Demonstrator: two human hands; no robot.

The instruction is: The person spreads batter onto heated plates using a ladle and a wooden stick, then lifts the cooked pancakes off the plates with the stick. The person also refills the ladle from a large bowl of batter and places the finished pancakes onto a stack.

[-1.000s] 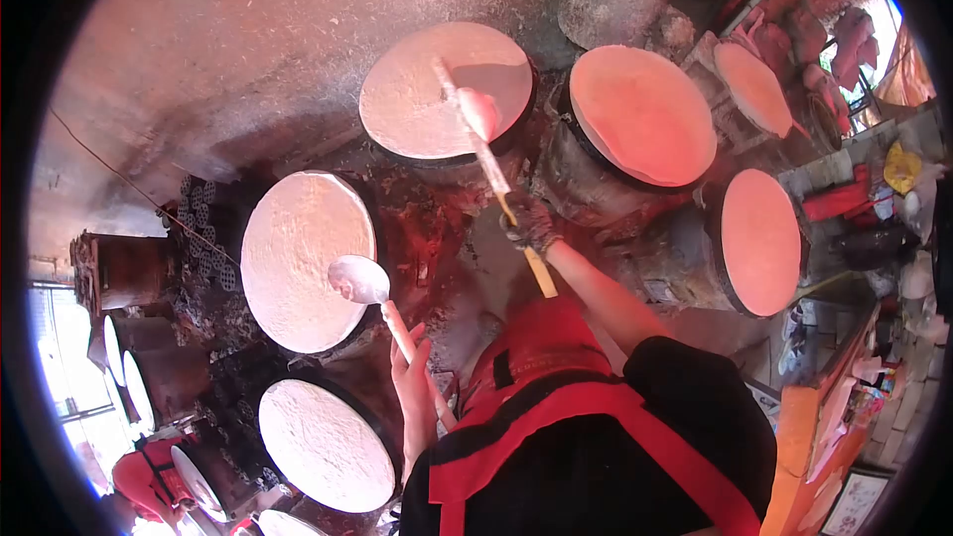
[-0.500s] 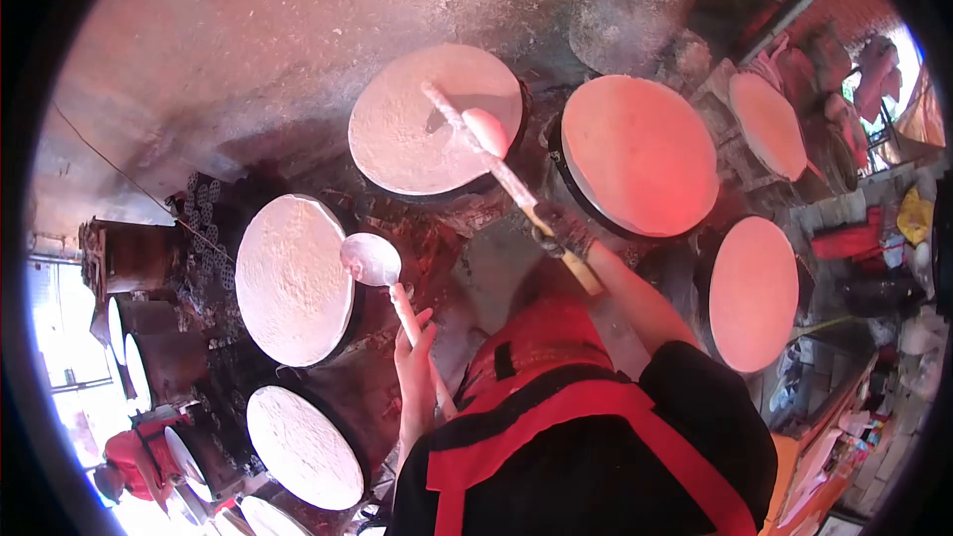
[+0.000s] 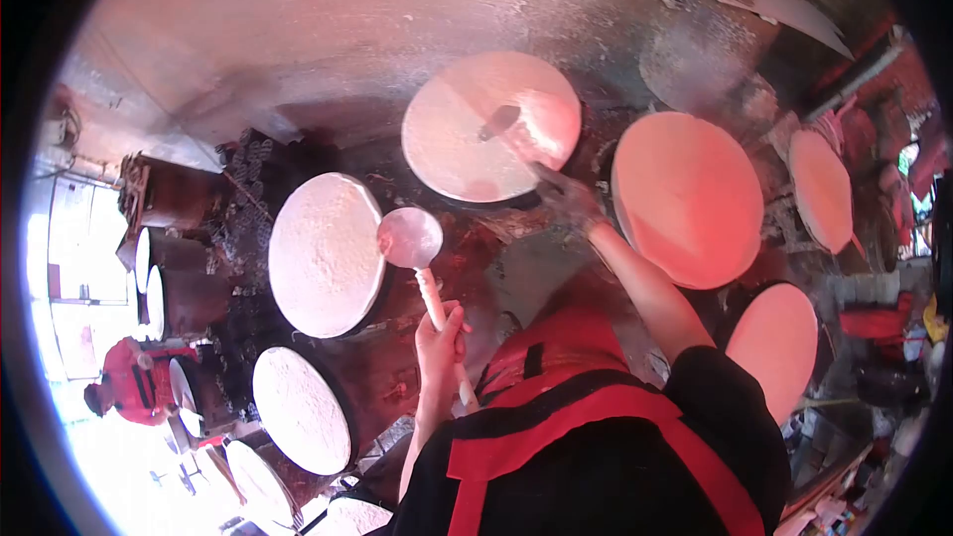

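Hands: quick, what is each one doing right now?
Left hand: closed around the handle of a round ladle.
Right hand: gloved, closed on a blurred stick over a round disc.

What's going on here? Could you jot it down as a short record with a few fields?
Left hand: grips a ladle by its pale handle, bowl raised beside a white disc.
Right hand: gloved, at the edge of the top disc; its tool is blurred.
Right side: pink discs.
Far left: a person in red.
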